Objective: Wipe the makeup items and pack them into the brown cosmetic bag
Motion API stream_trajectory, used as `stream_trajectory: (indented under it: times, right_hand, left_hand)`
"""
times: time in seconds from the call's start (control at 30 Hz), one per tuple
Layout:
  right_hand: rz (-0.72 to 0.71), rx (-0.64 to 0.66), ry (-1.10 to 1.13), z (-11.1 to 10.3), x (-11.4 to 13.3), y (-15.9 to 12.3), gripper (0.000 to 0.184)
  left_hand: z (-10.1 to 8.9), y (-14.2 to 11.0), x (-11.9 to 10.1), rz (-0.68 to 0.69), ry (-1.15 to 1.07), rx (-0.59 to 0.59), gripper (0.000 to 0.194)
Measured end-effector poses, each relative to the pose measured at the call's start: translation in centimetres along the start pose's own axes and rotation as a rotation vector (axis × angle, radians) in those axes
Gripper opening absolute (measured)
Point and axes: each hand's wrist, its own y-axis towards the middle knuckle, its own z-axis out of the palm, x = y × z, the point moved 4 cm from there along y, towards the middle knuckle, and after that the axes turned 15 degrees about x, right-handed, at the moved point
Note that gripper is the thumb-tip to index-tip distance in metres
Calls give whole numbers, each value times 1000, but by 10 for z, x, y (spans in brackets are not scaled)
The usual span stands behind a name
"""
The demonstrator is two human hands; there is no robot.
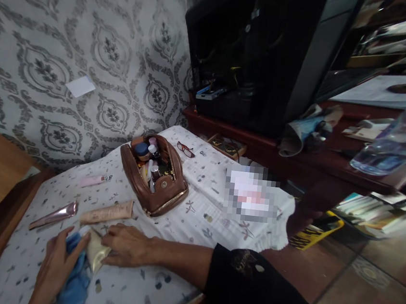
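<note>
At the near left of the cloth-covered table, my left hand (pixel 54 264) is closed on a blue cloth (pixel 74 286), thumb and fingers to either side of it. The cloth bunches against one end of a pale cream squeeze tube (pixel 97 251). From the right, my right hand (pixel 127 246) grips that tube, with its fingers partly hidden. Just beyond both hands lies a beige tube (pixel 107 212). A shiny rose-coloured tube (pixel 54 215) is to its left, and a pink tube (pixel 91 181) lies farther back. Beyond my right hand stands an unzipped brown cosmetic bag (pixel 169 198) with several small bottles and jars inside.
Eyeglasses (pixel 185 150) lie behind the bag. A blurred-out pinkish item (pixel 251 193) is on the right part of the white patterned tablecloth (pixel 195 228). A dark television (pixel 249 55) and a plastic bottle (pixel 388 147) stand on the reddish cabinet. Patterned wallpaper (pixel 120 42) borders the table's back.
</note>
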Motion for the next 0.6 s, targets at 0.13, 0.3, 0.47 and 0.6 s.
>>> stream_trajectory:
  times: [0.13, 0.3, 0.47, 0.6]
  right_hand:
    - [-25, -9, -56, 0, 1, 0, 41]
    - [-12, -10, -41, 1, 1, -1, 48]
    - [20, 38, -11, 0, 4, -2, 57]
    - [57, 53, 5, 2, 5, -2, 61]
  left_hand:
    - [8, 12, -4, 9, -38, 76, 82]
    - [13, 6, -21, 135, -88, 31, 65]
    - [16, 0, -24, 95, -43, -55, 46]
    - [19, 0, -31, 147, -34, -38, 43]
